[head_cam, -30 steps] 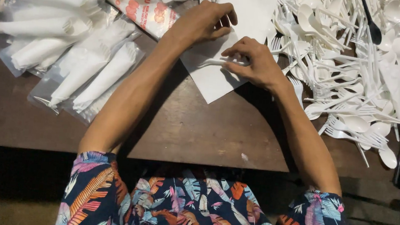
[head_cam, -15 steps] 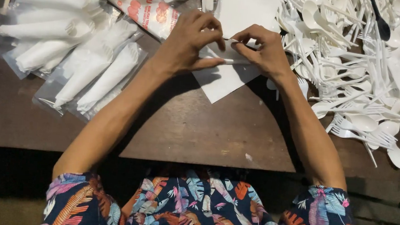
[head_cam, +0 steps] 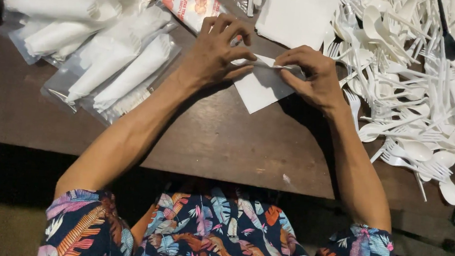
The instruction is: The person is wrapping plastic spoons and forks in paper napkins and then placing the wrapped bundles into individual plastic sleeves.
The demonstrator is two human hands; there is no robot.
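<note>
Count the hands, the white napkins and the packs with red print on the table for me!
Hands: 2, the left hand and the right hand
White napkins: 2, the held napkin and the far napkin
Red-printed pack: 1
Total: 5

Light falls from above, bright on the white plastic cutlery point(head_cam: 423, 90), which glares slightly. The forearms cast dark shadows across the wooden table point(head_cam: 210, 137). Below the table edge is dim. Focus is sharp.

White napkin point(head_cam: 261, 87), folded, on table
</note>
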